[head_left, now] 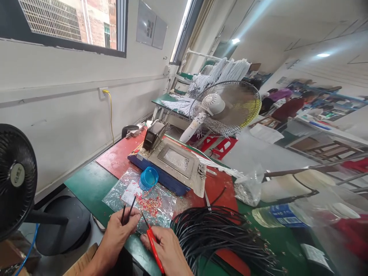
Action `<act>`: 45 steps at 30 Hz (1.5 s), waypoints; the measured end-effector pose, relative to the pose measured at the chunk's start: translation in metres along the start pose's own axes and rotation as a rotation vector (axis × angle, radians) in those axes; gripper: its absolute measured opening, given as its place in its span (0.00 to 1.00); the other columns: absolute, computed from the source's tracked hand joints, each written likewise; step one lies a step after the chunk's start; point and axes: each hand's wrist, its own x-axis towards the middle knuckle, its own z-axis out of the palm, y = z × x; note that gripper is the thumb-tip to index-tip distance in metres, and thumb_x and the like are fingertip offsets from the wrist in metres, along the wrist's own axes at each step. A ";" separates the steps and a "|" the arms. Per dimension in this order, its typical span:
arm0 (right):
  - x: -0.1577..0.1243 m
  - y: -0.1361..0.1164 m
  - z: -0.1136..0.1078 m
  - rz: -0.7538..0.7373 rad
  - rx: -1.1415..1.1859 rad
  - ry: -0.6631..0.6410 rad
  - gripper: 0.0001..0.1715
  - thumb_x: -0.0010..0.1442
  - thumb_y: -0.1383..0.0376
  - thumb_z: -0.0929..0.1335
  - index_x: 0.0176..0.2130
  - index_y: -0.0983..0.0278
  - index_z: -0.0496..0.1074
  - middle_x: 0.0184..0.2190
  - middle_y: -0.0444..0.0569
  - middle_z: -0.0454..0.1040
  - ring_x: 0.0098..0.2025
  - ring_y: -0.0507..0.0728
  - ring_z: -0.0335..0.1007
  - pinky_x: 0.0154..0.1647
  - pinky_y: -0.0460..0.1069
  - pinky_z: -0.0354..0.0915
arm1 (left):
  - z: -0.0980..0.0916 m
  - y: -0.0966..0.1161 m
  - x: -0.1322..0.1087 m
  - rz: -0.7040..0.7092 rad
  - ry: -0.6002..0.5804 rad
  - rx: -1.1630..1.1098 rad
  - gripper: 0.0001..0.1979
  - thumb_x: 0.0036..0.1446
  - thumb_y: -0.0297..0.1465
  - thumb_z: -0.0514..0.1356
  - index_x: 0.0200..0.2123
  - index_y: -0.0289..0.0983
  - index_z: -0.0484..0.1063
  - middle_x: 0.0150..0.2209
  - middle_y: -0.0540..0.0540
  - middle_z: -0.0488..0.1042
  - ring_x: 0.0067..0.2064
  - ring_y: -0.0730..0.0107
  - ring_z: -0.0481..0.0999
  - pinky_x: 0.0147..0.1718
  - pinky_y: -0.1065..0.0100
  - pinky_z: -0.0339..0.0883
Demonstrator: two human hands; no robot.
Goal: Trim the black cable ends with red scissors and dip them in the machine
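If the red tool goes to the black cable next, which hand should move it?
Probably the right hand: it holds the red tool, which points up close to the left hand. The left hand looks busy pinching the black cable.

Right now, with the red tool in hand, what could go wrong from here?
The tip of the red tool, held in the right hand, is close to the left hand, so a slip might nick a finger.
The loose bits lie heaped on the plastic; a brush or tug could scatter them.
The blue cup beside them might get knocked over.
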 end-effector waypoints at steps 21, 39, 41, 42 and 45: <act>0.003 0.005 -0.006 0.043 0.956 0.023 0.30 0.50 0.45 0.68 0.20 0.71 0.64 0.12 0.44 0.61 0.11 0.45 0.53 0.12 0.40 0.47 | 0.020 -0.002 -0.015 -0.061 -0.280 -0.234 0.21 0.44 0.42 0.67 0.33 0.30 0.70 0.22 0.50 0.62 0.22 0.81 0.53 0.20 0.75 0.42; -0.013 -0.007 0.011 0.073 1.201 -0.054 0.27 0.50 0.49 0.69 0.23 0.72 0.65 0.11 0.42 0.59 0.10 0.44 0.50 0.10 0.40 0.47 | 0.019 -0.004 -0.029 -0.034 -0.347 -0.365 0.16 0.52 0.39 0.62 0.27 0.30 0.68 0.23 0.49 0.63 0.20 0.84 0.54 0.18 0.76 0.42; -0.013 -0.007 0.012 0.077 1.235 -0.072 0.27 0.50 0.49 0.69 0.23 0.72 0.65 0.11 0.42 0.59 0.10 0.44 0.49 0.10 0.40 0.46 | 0.018 -0.005 -0.029 -0.028 -0.352 -0.370 0.16 0.52 0.39 0.62 0.26 0.30 0.68 0.23 0.50 0.62 0.20 0.83 0.53 0.19 0.76 0.42; -0.013 -0.007 0.013 0.075 1.238 -0.071 0.27 0.50 0.49 0.69 0.23 0.72 0.65 0.11 0.42 0.59 0.10 0.44 0.49 0.10 0.40 0.46 | 0.018 -0.005 -0.028 -0.018 -0.360 -0.362 0.16 0.53 0.39 0.61 0.26 0.30 0.67 0.22 0.50 0.62 0.20 0.83 0.53 0.18 0.75 0.42; -0.013 -0.006 0.013 0.058 1.228 -0.075 0.27 0.51 0.49 0.69 0.23 0.72 0.65 0.11 0.42 0.59 0.09 0.44 0.49 0.09 0.40 0.45 | 0.017 -0.005 -0.028 0.007 -0.403 -0.330 0.16 0.54 0.39 0.60 0.25 0.30 0.66 0.21 0.50 0.61 0.20 0.83 0.52 0.18 0.75 0.40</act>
